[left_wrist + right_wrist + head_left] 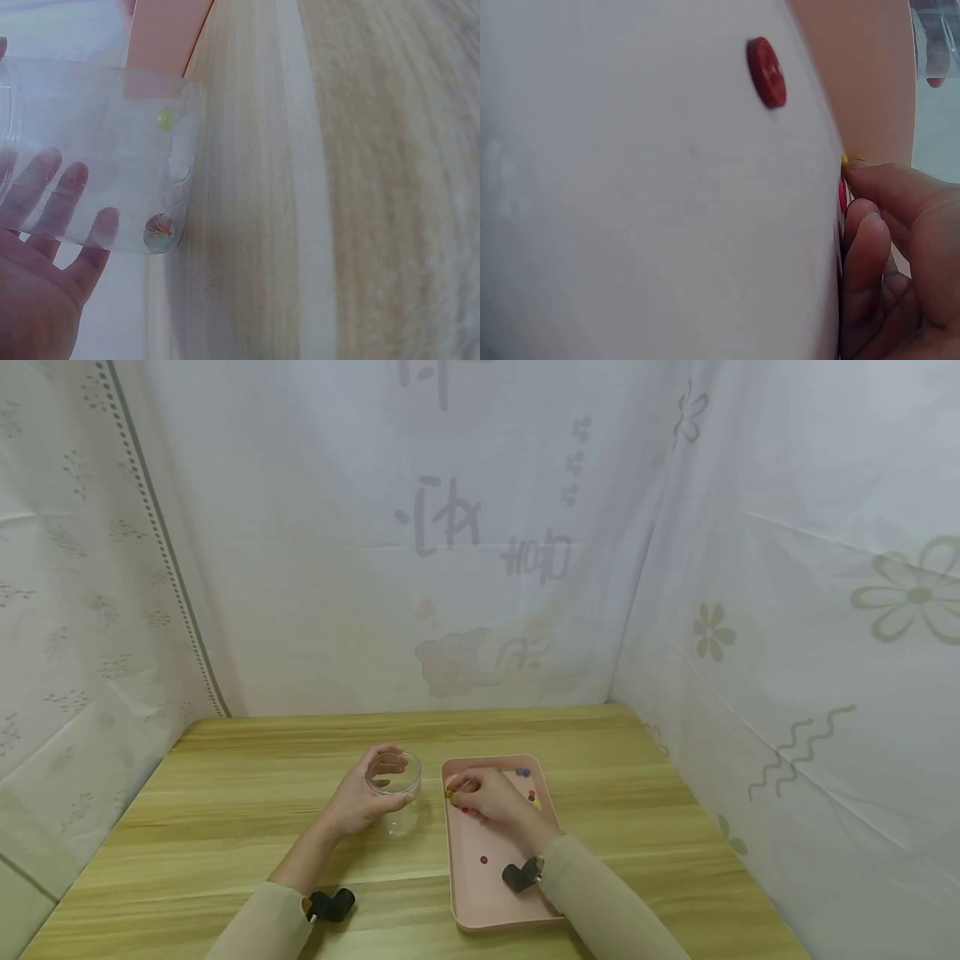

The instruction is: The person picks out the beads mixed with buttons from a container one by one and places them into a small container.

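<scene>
The left hand's fingers wrap a clear round plastic jar beside a pink rectangular tray. The right hand's fingers are narrow at a small yellow piece by the tray's left wall (whether it is pinched, I cannot tell). Best to lift it by its edge, jar held upright. Counted: one jar, one tray, one lone dark-red round button, two blue pieces; others are partly hidden.
</scene>
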`<state>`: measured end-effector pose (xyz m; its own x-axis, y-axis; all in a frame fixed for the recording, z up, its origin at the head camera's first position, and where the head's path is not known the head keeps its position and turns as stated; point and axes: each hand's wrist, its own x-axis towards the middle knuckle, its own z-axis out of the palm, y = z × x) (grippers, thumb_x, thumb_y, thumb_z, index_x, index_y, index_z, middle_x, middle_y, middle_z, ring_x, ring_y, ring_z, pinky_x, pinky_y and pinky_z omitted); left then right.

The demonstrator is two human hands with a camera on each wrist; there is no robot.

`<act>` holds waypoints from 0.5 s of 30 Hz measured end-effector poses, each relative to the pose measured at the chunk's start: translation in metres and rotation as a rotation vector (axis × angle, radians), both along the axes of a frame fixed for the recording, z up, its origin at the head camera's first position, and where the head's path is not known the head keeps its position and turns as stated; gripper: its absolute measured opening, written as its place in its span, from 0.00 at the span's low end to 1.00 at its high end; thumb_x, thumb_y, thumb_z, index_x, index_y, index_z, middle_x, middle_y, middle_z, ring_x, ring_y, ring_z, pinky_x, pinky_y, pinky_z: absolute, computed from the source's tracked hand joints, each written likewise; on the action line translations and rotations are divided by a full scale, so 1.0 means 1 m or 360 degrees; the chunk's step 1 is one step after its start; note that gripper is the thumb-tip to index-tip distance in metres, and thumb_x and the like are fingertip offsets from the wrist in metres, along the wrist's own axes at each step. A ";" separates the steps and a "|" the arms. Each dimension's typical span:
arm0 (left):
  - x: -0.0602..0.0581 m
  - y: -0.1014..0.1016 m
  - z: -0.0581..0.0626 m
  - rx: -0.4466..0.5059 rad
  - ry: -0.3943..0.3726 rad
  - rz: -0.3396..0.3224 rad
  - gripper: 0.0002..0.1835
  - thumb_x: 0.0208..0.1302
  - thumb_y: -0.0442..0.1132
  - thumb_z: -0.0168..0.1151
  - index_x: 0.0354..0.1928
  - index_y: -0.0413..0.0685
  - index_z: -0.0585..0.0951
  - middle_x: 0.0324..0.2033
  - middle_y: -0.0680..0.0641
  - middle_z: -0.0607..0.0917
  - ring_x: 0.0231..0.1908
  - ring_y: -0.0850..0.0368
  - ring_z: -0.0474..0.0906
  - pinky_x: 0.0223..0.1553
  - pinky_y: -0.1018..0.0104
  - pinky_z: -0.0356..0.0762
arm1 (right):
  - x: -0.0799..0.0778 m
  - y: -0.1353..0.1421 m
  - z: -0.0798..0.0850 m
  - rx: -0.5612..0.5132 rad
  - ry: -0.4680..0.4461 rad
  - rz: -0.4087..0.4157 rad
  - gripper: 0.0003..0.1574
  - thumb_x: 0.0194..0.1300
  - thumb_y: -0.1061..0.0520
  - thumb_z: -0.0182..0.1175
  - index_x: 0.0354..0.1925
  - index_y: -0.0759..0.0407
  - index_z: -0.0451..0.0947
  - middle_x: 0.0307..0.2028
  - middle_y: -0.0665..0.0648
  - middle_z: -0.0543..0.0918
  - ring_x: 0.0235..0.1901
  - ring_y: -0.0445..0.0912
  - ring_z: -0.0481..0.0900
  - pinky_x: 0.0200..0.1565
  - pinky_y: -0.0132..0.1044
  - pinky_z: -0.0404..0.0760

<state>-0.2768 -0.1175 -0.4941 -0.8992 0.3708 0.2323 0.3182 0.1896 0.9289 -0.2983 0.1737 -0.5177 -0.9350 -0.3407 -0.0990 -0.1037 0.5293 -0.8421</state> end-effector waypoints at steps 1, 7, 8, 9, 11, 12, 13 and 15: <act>0.000 0.000 0.000 -0.0002 0.0000 0.0001 0.43 0.65 0.36 0.80 0.76 0.38 0.67 0.68 0.31 0.81 0.71 0.32 0.76 0.70 0.29 0.74 | 0.000 0.000 0.000 0.0013 0.0011 -0.0004 0.11 0.74 0.54 0.71 0.53 0.51 0.89 0.25 0.48 0.82 0.19 0.41 0.75 0.24 0.32 0.75; -0.001 -0.001 -0.001 -0.0012 0.0004 -0.0009 0.42 0.66 0.37 0.80 0.76 0.39 0.67 0.68 0.31 0.80 0.71 0.32 0.76 0.70 0.29 0.74 | 0.000 0.000 -0.001 0.0031 0.0023 -0.0014 0.09 0.74 0.54 0.72 0.51 0.50 0.90 0.26 0.49 0.82 0.20 0.41 0.75 0.25 0.32 0.75; -0.001 -0.001 -0.002 -0.0012 0.0004 -0.0011 0.42 0.66 0.37 0.80 0.76 0.39 0.67 0.68 0.31 0.80 0.71 0.32 0.76 0.70 0.29 0.74 | 0.000 0.000 -0.001 0.0034 0.0023 -0.0013 0.09 0.74 0.54 0.72 0.50 0.50 0.90 0.26 0.49 0.82 0.20 0.41 0.75 0.25 0.32 0.76; -0.002 -0.001 -0.002 -0.0011 0.0002 -0.0013 0.42 0.66 0.37 0.80 0.76 0.39 0.67 0.68 0.31 0.80 0.71 0.32 0.76 0.71 0.29 0.74 | 0.000 -0.001 -0.001 0.0038 0.0021 -0.0013 0.08 0.74 0.53 0.72 0.50 0.50 0.90 0.27 0.49 0.83 0.21 0.41 0.75 0.25 0.32 0.76; -0.002 -0.001 -0.002 -0.0007 -0.0001 -0.0013 0.42 0.66 0.37 0.80 0.76 0.40 0.67 0.68 0.32 0.80 0.71 0.32 0.75 0.71 0.29 0.73 | 0.000 -0.001 0.000 0.0046 0.0022 -0.0012 0.08 0.74 0.53 0.72 0.50 0.50 0.90 0.27 0.48 0.83 0.21 0.41 0.75 0.26 0.32 0.76; -0.002 -0.001 -0.002 -0.0006 -0.0001 -0.0013 0.42 0.66 0.37 0.80 0.76 0.40 0.67 0.68 0.32 0.80 0.71 0.32 0.76 0.71 0.29 0.73 | 0.000 -0.001 0.000 0.0048 0.0020 -0.0015 0.08 0.75 0.53 0.72 0.50 0.50 0.90 0.27 0.48 0.83 0.21 0.40 0.76 0.26 0.32 0.76; -0.002 -0.001 -0.002 -0.0007 -0.0001 -0.0013 0.42 0.66 0.37 0.80 0.76 0.40 0.67 0.68 0.32 0.81 0.71 0.32 0.76 0.71 0.29 0.73 | 0.000 -0.001 0.000 0.0048 0.0017 -0.0018 0.08 0.74 0.53 0.72 0.50 0.50 0.90 0.27 0.48 0.83 0.21 0.40 0.76 0.26 0.32 0.76; -0.002 -0.002 -0.002 -0.0009 0.0001 -0.0013 0.42 0.66 0.37 0.80 0.77 0.39 0.67 0.68 0.32 0.81 0.71 0.32 0.76 0.71 0.29 0.73 | 0.001 -0.001 0.001 0.0049 0.0018 -0.0022 0.09 0.74 0.53 0.72 0.50 0.50 0.90 0.28 0.48 0.83 0.21 0.41 0.76 0.26 0.32 0.76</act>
<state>-0.2785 -0.1191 -0.4961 -0.8961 0.3792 0.2309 0.3203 0.1920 0.9277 -0.2974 0.1725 -0.5168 -0.9406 -0.3249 -0.0988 -0.1056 0.5565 -0.8241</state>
